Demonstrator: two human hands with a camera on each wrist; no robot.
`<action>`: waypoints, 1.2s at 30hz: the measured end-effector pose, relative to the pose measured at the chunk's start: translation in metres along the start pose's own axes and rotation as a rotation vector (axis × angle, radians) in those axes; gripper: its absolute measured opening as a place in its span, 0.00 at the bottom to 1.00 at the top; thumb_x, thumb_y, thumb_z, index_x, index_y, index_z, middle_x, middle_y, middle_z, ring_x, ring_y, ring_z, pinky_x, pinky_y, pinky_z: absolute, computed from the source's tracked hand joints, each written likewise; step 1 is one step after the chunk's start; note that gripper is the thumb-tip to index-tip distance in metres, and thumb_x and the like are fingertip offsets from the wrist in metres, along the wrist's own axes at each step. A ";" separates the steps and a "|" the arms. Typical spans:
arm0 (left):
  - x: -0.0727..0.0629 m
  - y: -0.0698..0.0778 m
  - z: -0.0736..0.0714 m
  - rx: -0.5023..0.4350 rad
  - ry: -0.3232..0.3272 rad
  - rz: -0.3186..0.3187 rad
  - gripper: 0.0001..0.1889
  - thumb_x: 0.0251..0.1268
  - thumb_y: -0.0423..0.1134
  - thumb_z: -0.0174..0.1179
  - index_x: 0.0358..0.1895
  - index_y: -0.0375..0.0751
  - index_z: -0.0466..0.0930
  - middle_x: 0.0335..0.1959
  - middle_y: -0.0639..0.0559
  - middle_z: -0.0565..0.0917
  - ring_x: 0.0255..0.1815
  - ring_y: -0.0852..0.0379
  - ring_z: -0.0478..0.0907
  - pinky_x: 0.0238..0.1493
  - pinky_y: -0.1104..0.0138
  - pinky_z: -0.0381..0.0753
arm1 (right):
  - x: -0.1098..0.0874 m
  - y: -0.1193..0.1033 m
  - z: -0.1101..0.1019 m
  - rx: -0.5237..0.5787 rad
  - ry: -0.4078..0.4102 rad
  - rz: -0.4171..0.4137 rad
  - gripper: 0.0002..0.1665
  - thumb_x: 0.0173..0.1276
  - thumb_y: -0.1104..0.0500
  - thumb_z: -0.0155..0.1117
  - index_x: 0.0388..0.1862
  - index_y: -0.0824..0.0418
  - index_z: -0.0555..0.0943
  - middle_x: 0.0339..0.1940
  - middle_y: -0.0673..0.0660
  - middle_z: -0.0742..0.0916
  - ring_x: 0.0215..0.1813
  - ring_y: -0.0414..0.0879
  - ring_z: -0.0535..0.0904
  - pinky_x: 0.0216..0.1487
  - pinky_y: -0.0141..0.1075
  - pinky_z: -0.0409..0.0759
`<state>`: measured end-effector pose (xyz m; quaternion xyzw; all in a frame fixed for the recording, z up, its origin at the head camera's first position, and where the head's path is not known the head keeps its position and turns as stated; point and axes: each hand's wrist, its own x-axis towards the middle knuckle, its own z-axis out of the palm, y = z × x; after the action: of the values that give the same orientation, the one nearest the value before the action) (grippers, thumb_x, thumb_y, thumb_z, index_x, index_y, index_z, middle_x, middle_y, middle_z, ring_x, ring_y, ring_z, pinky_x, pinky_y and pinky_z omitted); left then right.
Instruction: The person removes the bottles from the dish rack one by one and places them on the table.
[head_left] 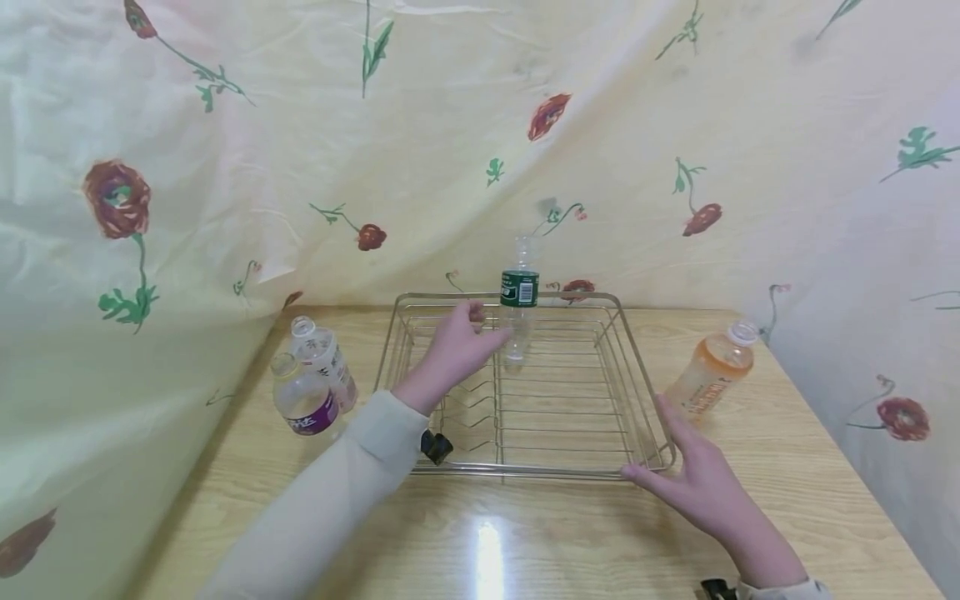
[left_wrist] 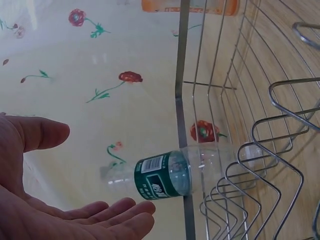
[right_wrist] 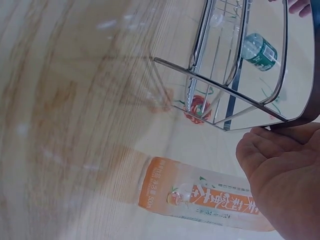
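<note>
A clear plastic bottle with a green label (head_left: 519, 289) stands upright inside the wire basket (head_left: 564, 473), toward its back. Beside it hovers my left hand (head_left: 465, 343), thumb and fingers spread apart. In the left wrist view a gap shows between the thumb and the bottle (left_wrist: 159, 176), and nothing lies in the palm. My right hand (head_left: 693, 471) holds the basket's front right corner, thumb at the front rim and fingers along the right side. From the right wrist, the fingers (right_wrist: 267, 150) meet the rim and the thumb is hidden.
An orange-labelled bottle (head_left: 711, 371) stands right of the basket, close to my right fingers. On the left are a purple-labelled bottle (head_left: 306, 400) and another clear bottle (head_left: 326, 358). Behind the wooden table (head_left: 420, 533) hangs a flowered cloth (head_left: 435, 167).
</note>
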<state>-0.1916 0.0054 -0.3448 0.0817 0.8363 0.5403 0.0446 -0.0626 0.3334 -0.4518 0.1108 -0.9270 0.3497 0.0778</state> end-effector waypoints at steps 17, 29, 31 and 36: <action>0.028 -0.005 0.019 0.076 0.028 -0.053 0.43 0.63 0.52 0.70 0.75 0.33 0.62 0.68 0.38 0.72 0.63 0.42 0.74 0.60 0.52 0.78 | -0.003 0.002 0.001 -0.005 -0.001 0.016 0.67 0.59 0.42 0.79 0.85 0.53 0.46 0.78 0.74 0.59 0.72 0.78 0.58 0.62 0.75 0.60; 0.042 -0.016 0.023 0.105 0.035 -0.077 0.45 0.61 0.55 0.70 0.74 0.32 0.61 0.69 0.39 0.71 0.65 0.41 0.71 0.62 0.50 0.76 | -0.002 -0.001 0.002 0.006 -0.001 0.013 0.67 0.59 0.42 0.79 0.85 0.52 0.46 0.78 0.74 0.59 0.72 0.78 0.58 0.63 0.75 0.60; 0.043 -0.017 0.024 0.097 0.035 -0.072 0.45 0.61 0.55 0.69 0.74 0.32 0.61 0.69 0.38 0.71 0.66 0.41 0.71 0.62 0.50 0.76 | -0.002 -0.002 0.001 0.003 -0.004 0.015 0.67 0.59 0.42 0.79 0.85 0.52 0.46 0.78 0.74 0.59 0.72 0.78 0.58 0.63 0.75 0.60; 0.048 -0.017 0.027 0.102 0.040 -0.062 0.45 0.62 0.55 0.69 0.74 0.32 0.62 0.67 0.36 0.72 0.65 0.40 0.72 0.61 0.49 0.77 | -0.001 -0.004 -0.001 0.002 0.002 0.021 0.67 0.59 0.42 0.79 0.85 0.52 0.46 0.78 0.75 0.60 0.71 0.79 0.59 0.62 0.75 0.61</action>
<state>-0.2357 0.0312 -0.3709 0.0470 0.8656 0.4969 0.0405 -0.0601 0.3318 -0.4488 0.1009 -0.9277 0.3515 0.0749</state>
